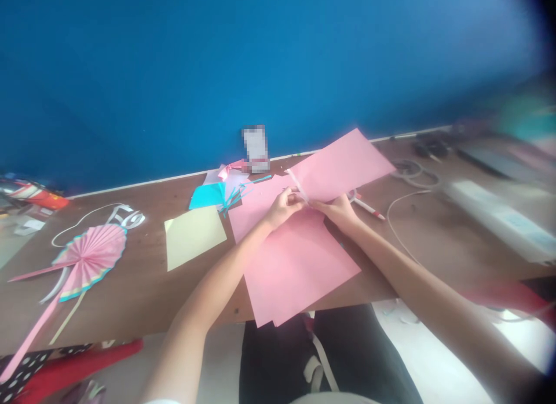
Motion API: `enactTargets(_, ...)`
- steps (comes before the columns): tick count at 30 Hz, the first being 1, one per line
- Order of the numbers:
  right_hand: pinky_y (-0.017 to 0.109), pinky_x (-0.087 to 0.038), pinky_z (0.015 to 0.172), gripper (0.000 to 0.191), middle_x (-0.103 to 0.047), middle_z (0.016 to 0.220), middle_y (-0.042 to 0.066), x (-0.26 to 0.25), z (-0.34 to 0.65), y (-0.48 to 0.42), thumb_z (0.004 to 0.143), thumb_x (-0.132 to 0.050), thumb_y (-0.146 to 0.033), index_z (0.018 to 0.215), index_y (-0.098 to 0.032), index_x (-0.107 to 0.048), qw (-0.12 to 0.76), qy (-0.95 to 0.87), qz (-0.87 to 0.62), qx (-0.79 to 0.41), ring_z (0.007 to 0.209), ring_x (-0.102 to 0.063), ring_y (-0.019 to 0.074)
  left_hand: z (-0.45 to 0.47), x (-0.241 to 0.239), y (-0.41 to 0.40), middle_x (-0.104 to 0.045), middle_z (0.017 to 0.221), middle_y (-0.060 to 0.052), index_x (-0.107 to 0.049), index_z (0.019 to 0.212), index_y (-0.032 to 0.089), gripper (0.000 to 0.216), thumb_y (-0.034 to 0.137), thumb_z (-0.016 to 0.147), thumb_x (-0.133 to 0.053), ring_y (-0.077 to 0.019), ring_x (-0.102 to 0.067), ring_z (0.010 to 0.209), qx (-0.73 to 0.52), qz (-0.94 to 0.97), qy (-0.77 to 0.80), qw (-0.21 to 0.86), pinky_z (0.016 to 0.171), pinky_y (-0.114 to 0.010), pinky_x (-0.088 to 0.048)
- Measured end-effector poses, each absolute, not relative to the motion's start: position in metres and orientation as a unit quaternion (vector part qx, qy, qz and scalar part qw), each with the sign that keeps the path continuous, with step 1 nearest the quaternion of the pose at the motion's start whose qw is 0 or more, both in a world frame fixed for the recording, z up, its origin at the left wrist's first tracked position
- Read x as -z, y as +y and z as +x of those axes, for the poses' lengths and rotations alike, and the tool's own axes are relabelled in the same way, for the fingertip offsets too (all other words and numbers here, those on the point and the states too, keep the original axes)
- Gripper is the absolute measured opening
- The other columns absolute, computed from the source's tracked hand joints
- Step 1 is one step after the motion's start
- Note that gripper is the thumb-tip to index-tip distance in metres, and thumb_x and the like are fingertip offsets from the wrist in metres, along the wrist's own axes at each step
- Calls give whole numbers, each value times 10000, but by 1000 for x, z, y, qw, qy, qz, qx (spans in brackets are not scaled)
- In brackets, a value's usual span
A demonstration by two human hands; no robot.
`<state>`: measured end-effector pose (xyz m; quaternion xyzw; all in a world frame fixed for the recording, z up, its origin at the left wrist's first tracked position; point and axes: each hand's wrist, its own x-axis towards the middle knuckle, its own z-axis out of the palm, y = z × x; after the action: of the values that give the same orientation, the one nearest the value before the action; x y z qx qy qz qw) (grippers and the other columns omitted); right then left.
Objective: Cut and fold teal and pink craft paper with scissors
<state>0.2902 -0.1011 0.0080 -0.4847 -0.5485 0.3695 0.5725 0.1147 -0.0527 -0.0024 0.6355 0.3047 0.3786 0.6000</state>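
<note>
Both my hands meet over the middle of a brown table [130, 288]. My left hand [284, 206] and my right hand [336, 210] are closed in a pinch on a narrow pink paper strip [297, 186] that slants up to the left between them. Under them lies a stack of large pink paper sheets [295, 265] that hangs over the table's front edge. Another pink sheet [343, 161] lies raised behind the hands.
A pale yellow sheet [193, 236], cyan paper scraps [208, 195] and a pink pleated paper fan [89, 256] lie to the left. A pen [369, 208], white cables [408, 172] and a white box [499, 219] are to the right. A blue wall stands behind.
</note>
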Motion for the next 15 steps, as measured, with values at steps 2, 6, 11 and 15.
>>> enactTargets(2, 410, -544, 796, 424, -715, 973, 99, -7, 292, -100, 610, -785, -370, 958, -155, -673, 576, -539, -500, -357, 919, -652, 295, 114, 1, -53, -643, 875, -46, -509, 1150, 154, 467, 276, 738, -691, -145, -603, 828, -379, 623, 304, 613, 848, -310, -443)
enactTargets(6, 405, -535, 823, 397, -715, 979, 92, -4, 295, -97, 620, -776, -359, 948, -160, -677, 573, -527, -514, -359, 950, -646, 292, 113, -1, -52, -623, 823, -19, -485, 1208, 161, 519, 278, 742, -684, -120, -583, 759, -386, 608, 298, 627, 818, -297, -441)
enactTargets(11, 413, -535, 829, 415, -715, 991, 98, -4, 295, -97, 616, -790, -371, 955, -163, -675, 583, -500, -501, -399, 967, -646, 298, 113, 5, -50, -619, 786, -18, -534, 1143, 160, 382, 267, 784, -606, -114, -568, 724, -412, 606, 324, 598, 772, -276, -443)
enactTargets(15, 422, -531, 841, 401, -721, 968, 95, -5, 295, -101, 629, -789, -404, 928, -163, -674, 579, -498, -481, -431, 949, -653, 289, 114, 7, -52, -628, 843, -34, -609, 958, 162, 192, 213, 789, -537, -136, -574, 790, -450, 626, 378, 513, 789, -282, -444)
